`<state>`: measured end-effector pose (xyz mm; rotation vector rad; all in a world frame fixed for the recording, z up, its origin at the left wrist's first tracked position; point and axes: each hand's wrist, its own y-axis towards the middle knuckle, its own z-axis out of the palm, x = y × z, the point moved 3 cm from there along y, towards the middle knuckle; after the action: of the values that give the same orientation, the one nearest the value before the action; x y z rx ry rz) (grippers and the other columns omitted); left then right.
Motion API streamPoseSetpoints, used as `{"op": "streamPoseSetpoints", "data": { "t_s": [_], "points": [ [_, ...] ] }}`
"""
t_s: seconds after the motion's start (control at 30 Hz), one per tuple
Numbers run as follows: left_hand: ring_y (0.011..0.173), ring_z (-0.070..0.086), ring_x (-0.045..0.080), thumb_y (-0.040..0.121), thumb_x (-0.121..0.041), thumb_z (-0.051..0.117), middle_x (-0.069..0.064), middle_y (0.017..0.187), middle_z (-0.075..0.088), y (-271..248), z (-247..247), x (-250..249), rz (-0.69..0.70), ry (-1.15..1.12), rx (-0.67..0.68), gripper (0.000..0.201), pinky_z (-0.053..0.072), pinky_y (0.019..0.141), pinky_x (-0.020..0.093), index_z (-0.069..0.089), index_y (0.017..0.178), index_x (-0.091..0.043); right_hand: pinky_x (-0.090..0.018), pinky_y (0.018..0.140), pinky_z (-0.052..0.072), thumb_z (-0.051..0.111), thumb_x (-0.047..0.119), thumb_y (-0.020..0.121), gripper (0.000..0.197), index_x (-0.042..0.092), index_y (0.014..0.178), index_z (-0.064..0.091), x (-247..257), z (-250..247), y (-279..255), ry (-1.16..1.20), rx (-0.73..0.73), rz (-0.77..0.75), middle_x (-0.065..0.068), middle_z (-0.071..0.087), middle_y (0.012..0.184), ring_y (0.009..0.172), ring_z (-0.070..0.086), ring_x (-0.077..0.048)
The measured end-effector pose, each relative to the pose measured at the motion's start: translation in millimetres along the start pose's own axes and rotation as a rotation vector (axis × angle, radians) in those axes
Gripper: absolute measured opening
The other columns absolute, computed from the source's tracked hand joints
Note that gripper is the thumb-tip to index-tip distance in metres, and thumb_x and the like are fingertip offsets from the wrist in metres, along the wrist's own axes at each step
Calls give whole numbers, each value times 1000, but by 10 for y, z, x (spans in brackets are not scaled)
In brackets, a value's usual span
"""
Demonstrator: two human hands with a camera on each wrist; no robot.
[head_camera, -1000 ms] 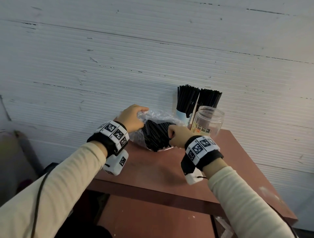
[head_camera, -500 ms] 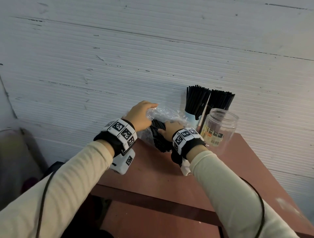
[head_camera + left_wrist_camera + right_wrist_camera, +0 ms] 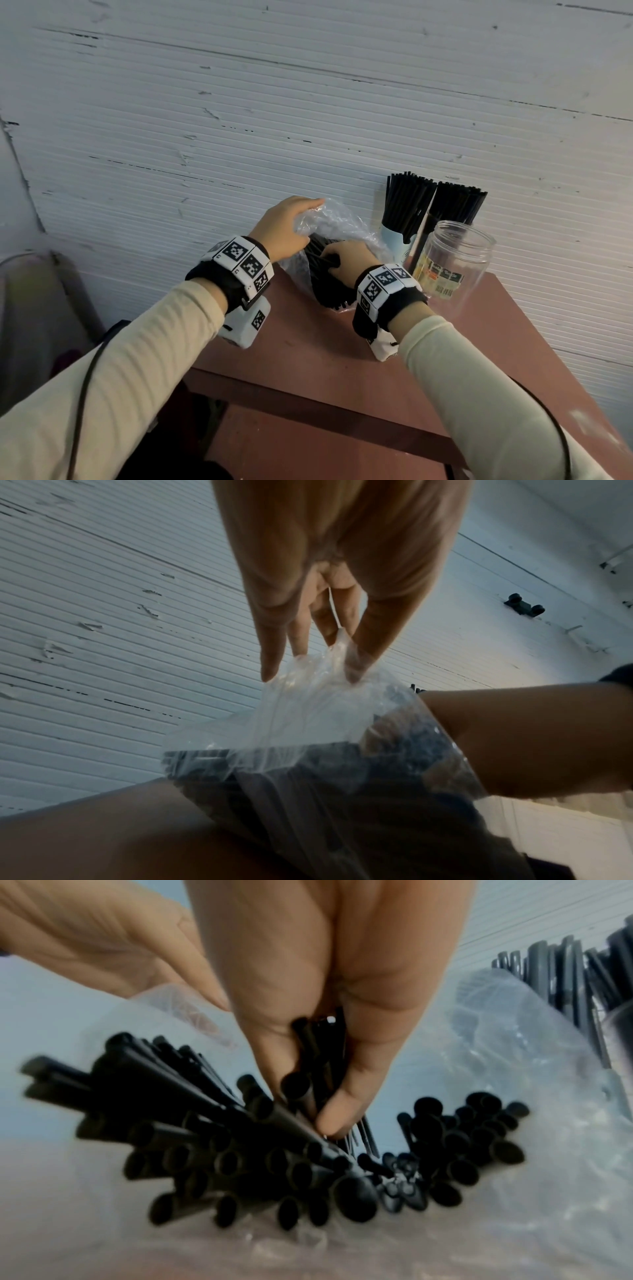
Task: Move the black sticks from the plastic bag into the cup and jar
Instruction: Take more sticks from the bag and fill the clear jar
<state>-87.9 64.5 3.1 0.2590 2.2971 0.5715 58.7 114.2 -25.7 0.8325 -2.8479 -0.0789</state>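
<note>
A clear plastic bag point(image 3: 339, 222) full of black sticks point(image 3: 325, 291) lies at the back of the brown table point(image 3: 342, 359). My left hand point(image 3: 284, 228) pinches the bag's top edge and holds it up, as the left wrist view shows, bag point(image 3: 308, 723). My right hand point(image 3: 346, 262) is inside the bag's mouth, thumb and fingers closed round a few black sticks point(image 3: 308, 1074) above the loose pile point(image 3: 274, 1164). A light blue cup point(image 3: 397, 240) packed with sticks stands against the wall. A clear jar point(image 3: 452, 267) stands to its right, nothing visible inside.
A second bunch of black sticks point(image 3: 452, 209) stands behind the jar against the white ribbed wall. The table's front edge point(image 3: 308, 401) lies below my wrists. Dark clutter sits on the floor at the left.
My right hand has gone deeper into the bag and closed on a few sticks. My left hand has lifted the bag's edge slightly higher.
</note>
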Motion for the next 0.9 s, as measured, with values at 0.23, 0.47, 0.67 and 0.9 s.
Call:
{"op": "streamPoseSetpoints", "data": {
  "t_s": [0.23, 0.47, 0.67, 0.9],
  "points": [
    [137, 40, 17, 82, 2, 62, -2, 148, 44, -26, 79, 197, -172, 82, 136, 72, 29, 98, 16, 39, 146, -22, -24, 94, 45, 64, 7, 84, 27, 19, 107, 71, -20, -17, -120, 112, -102, -26, -2, 66, 114, 109, 59, -20],
    [136, 40, 17, 84, -9, 68, -1, 149, 43, -109, 66, 230, -111, 101, 159, 69, 31, 104, 23, 40, 145, -24, -3, 65, 38, 68, 12, 85, 19, 20, 102, 73, -226, -239, -452, 301, -147, -33, 4, 67, 102, 80, 56, -3],
    [123, 46, 16, 77, -16, 75, 2, 136, 44, -208, 85, -172, 168, 201, 30, 61, 35, 102, 22, 50, 132, -18, -3, 59, 41, 74, 17, 82, 19, 23, 100, 75, -386, -582, -825, 376, -101, -40, 19, 62, 80, 63, 57, 9],
    [115, 50, 9, 60, -35, 88, -9, 129, 51, -148, 681, -695, 275, 279, 438, 92, 40, 97, 24, 40, 137, -24, -10, 62, 50, 74, 18, 80, 21, 32, 96, 75, -373, -799, -1209, 342, -75, -81, 10, 69, 83, 71, 66, -5]
  ]
}}
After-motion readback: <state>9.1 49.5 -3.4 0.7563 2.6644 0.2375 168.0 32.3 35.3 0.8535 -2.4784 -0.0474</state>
